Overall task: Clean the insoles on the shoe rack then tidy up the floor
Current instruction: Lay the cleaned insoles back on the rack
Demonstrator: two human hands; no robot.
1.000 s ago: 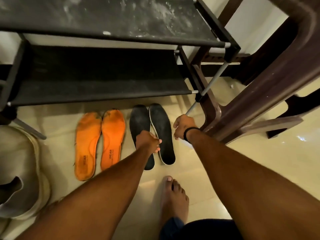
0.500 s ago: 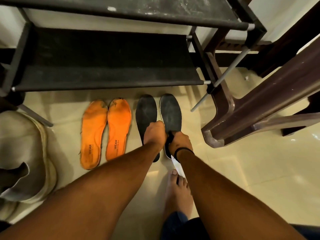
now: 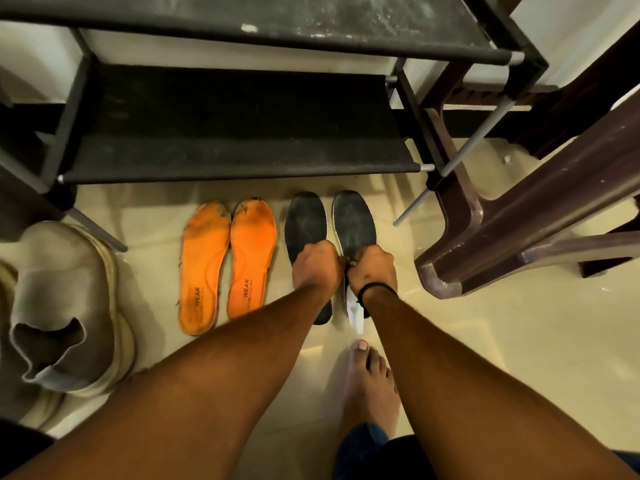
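Floor point(image 3: 485, 341) beside black insoles point(image 3: 353, 220)

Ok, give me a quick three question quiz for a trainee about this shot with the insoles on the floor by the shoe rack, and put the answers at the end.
1. True or false: all four insoles lie on the floor in front of the shoe rack, not on its shelves.
2. Multiple choice: which insole does the right hand grip? A) left orange insole B) right orange insole C) left black insole D) right black insole
3. Fill in: the left hand is on the ______ insole.

Key: 1 true. 2 D. 3 left black.
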